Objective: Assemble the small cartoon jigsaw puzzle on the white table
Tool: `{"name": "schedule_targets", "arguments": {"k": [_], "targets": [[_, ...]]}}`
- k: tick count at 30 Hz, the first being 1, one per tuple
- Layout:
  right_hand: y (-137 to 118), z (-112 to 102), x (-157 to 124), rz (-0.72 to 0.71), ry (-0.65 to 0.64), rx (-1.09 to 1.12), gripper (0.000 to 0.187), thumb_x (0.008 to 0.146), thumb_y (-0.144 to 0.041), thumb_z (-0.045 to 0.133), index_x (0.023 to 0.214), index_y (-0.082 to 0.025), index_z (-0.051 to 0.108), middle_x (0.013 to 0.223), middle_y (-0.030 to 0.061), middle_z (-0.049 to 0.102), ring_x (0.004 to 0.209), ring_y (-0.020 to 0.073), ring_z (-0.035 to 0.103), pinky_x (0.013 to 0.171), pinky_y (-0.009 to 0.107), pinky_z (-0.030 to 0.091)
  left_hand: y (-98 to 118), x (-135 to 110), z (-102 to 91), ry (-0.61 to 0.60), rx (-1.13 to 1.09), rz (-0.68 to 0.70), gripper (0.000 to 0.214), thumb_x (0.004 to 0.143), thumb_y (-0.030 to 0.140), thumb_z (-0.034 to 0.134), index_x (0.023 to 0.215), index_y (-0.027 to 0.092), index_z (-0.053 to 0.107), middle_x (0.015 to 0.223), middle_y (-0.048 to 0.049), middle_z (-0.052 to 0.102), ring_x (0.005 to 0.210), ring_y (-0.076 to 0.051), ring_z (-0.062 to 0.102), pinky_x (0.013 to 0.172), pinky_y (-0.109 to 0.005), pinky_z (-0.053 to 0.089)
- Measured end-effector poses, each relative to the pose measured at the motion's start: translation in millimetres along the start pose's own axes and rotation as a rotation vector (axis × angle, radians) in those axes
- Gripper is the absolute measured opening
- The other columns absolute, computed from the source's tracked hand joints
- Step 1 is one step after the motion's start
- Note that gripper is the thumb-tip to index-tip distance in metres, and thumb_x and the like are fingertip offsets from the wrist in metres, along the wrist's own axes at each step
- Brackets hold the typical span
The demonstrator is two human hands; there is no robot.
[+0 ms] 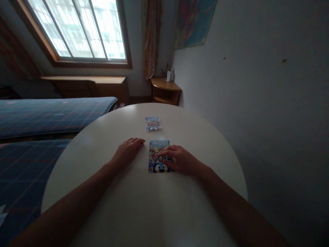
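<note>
On the white round table (pixel 123 212), a colourful printed picture card (pixel 155 151) lies flat, with a crowd of small figures and a blue cartoon dog's head at its near edge. My right hand (pixel 182 159) rests over its right side, fingers stretched apart and touching the printed face. To the left of the card, my left hand (pixel 128 151) lies on the tabletop with fingers stretched forward, holding nothing that I can see. Beyond the card is a smaller, similar picture sheet (pixel 153 124), whose edges look slightly uneven.
A plaid-covered bed (pixel 51 115) stands at the left of the table, and a pale wall (pixel 264 120) rises at the right. Behind are a wooden corner shelf (pixel 166 84), a low wooden cabinet (pixel 110 80) and a barred window (pixel 84 31).
</note>
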State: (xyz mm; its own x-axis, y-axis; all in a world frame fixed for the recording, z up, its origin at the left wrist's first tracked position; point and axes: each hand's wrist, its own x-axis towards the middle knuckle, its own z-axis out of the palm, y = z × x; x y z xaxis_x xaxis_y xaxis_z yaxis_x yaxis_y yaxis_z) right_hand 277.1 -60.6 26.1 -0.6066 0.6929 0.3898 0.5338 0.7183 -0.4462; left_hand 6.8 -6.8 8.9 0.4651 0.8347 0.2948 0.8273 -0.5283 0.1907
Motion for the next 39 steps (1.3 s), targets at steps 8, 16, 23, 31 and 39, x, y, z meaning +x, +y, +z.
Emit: {"name": "schedule_targets", "arguments": {"k": [8, 16, 23, 31, 39], "targets": [[-0.7, 3.7, 0.6, 0.003, 0.004, -0.040, 0.021, 0.092, -0.027, 0.064, 0.113, -0.028, 0.071, 0.106, 0.0053, 0.073, 0.098, 0.0183, 0.066, 0.090, 0.033, 0.045, 9.8, -0.2, -4.6, 0.094, 0.087, -0.170, 0.025, 0.099, 0.024, 0.050, 0.120, 0.024, 0.064, 0.111, -0.0065, 0.075, 0.089, -0.023, 0.073, 0.070, -0.031, 0.056], [-13.9, 6.3, 9.3, 0.166, 0.116, -0.087, 0.029, 0.087, -0.034, 0.072, 0.112, -0.021, 0.069, 0.092, 0.0047, 0.075, 0.086, 0.0195, 0.068, 0.085, 0.035, 0.045, 44.2, -9.8, -3.7, 0.355, -0.148, 0.020, 0.018, 0.097, 0.028, 0.056, 0.112, 0.022, 0.065, 0.085, -0.0006, 0.077, 0.067, -0.015, 0.073, 0.057, -0.022, 0.053], [-21.5, 9.9, 14.4, 0.160, 0.215, -0.012, 0.016, 0.085, -0.024, 0.073, 0.101, -0.022, 0.070, 0.081, -0.0003, 0.075, 0.075, 0.0151, 0.069, 0.084, 0.032, 0.043, 59.9, -17.6, -1.1, 0.422, -0.361, 0.228, 0.020, 0.099, 0.034, 0.055, 0.107, 0.018, 0.064, 0.086, -0.0030, 0.077, 0.066, -0.012, 0.073, 0.057, -0.019, 0.055], [-1.8, -0.6, 3.9, -0.001, 0.163, -0.140, 0.005, 0.087, -0.019, 0.072, 0.084, -0.022, 0.069, 0.091, -0.0020, 0.078, 0.084, 0.0142, 0.071, 0.085, 0.030, 0.037, 49.9, -17.3, 4.1, 0.239, -0.423, 0.167, 0.013, 0.092, 0.030, 0.064, 0.102, 0.022, 0.065, 0.095, -0.0021, 0.075, 0.081, -0.016, 0.072, 0.075, -0.029, 0.058], [9.7, -10.0, -3.4, -0.046, 0.001, -0.261, 0.007, 0.087, -0.020, 0.070, 0.082, -0.024, 0.072, 0.087, -0.0015, 0.078, 0.084, 0.0155, 0.069, 0.084, 0.031, 0.035, 42.1, -16.2, 5.6, 0.032, -0.336, 0.467, 0.019, 0.093, 0.019, 0.059, 0.110, 0.025, 0.066, 0.117, -0.0040, 0.070, 0.107, -0.019, 0.065, 0.098, -0.037, 0.051]]}}
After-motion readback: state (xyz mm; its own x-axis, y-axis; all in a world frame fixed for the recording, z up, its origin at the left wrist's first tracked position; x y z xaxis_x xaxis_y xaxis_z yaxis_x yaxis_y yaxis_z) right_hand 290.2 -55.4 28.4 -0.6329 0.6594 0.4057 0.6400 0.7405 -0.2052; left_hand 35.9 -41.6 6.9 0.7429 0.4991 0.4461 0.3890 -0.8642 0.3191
